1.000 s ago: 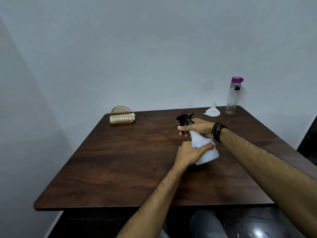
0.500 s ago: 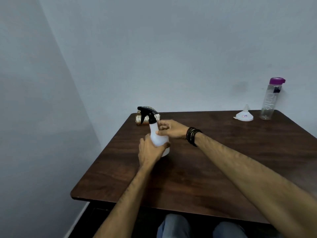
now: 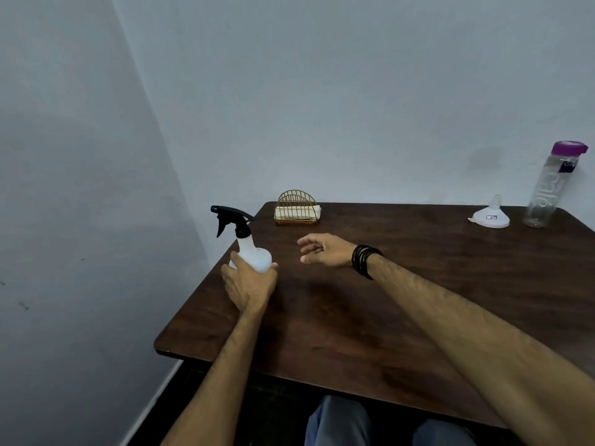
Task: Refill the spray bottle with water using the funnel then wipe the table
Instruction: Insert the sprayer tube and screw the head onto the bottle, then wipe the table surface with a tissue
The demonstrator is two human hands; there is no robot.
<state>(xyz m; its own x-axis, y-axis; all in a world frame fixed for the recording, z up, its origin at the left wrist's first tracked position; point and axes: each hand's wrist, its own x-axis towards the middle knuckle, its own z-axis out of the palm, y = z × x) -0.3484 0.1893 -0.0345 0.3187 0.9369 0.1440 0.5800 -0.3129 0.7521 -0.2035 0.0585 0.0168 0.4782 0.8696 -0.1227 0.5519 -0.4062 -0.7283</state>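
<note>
Dark table (image 3: 402,317), left hand (image 3: 249,286) gripping spray bottle (image 3: 252,252); right hand (image 3: 325,251) now off it, fingers (image 3: 309,243) loosely spread.

On the table (image 3: 402,317), the spray bottle (image 3: 252,252) stands far left, the funnel (image 3: 491,217) far right.

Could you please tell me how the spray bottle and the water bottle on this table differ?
The spray bottle is white and opaque with a black trigger head; the water bottle is clear with a purple cap. The spray bottle is squat and held by the left hand at the near-left edge; the water bottle is tall and stands untouched far right. Both are upright.
</note>
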